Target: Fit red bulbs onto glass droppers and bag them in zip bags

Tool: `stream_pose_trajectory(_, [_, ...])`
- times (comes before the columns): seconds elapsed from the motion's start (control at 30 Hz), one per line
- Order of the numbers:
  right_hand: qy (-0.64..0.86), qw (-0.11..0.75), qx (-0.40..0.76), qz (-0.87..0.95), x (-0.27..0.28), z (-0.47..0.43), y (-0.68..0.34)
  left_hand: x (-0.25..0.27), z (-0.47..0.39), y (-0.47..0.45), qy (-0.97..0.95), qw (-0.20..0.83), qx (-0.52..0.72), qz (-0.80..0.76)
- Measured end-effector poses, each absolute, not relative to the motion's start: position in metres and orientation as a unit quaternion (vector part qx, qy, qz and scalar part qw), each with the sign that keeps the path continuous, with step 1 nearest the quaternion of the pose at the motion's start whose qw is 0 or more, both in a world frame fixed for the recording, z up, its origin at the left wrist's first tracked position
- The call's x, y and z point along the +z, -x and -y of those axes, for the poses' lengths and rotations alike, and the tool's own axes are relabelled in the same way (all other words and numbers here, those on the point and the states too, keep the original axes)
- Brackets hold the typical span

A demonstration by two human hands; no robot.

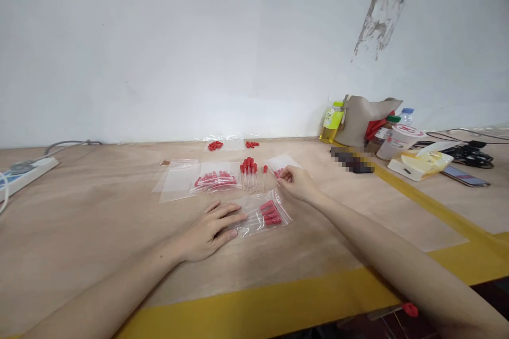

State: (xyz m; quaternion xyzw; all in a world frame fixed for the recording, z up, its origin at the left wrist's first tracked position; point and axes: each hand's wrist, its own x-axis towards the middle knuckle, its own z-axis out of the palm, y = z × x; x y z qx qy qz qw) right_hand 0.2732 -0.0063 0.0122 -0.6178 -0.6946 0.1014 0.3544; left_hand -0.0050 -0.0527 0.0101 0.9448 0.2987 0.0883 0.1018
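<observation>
A clear zip bag holding several glass droppers with red rubber bulbs lies flat on the table. My left hand rests open, its fingertips on the bag's left end. Just beyond the bag's zip end, my right hand is closed in a pinch; what sits between its fingertips is hidden. Those fingers are at the edge of another clear bag with red bulbs partly showing. Loose droppers lie in a cluster between the hands, and a single dropper lies to their right.
Filled bags lie on flat clear bags at left. Loose red bulbs are near the wall. A power strip stands far left. Bottles, a grey-beige bag, a cup, a phone and cables occupy the right.
</observation>
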Motion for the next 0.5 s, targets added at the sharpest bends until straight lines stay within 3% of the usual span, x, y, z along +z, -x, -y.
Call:
stream_pose_trajectory(0.07, [0.668, 0.271, 0.097, 0.686, 0.023, -0.011, -0.261, 0.011, 0.053, 0.005, -0.944, 0.102, 0.093, -0.299])
stream_pose_trajectory(0.2, [0.725, 0.238, 0.123, 0.635, 0.021, -0.052, -0.231, 0.011, 0.054, 0.004, -0.943, 0.104, 0.095, -0.301])
stream_pose_trajectory(0.37, [0.757, 0.234, 0.177, 0.583, 0.013, -0.080, -0.211, 0.010, 0.054, 0.005, -0.943, 0.109, 0.089, -0.301])
stream_pose_trajectory(0.5, [0.735, 0.286, 0.191, 0.584, 0.029, -0.074, -0.227, 0.008, 0.052, 0.006, -0.943, 0.110, 0.090, -0.301])
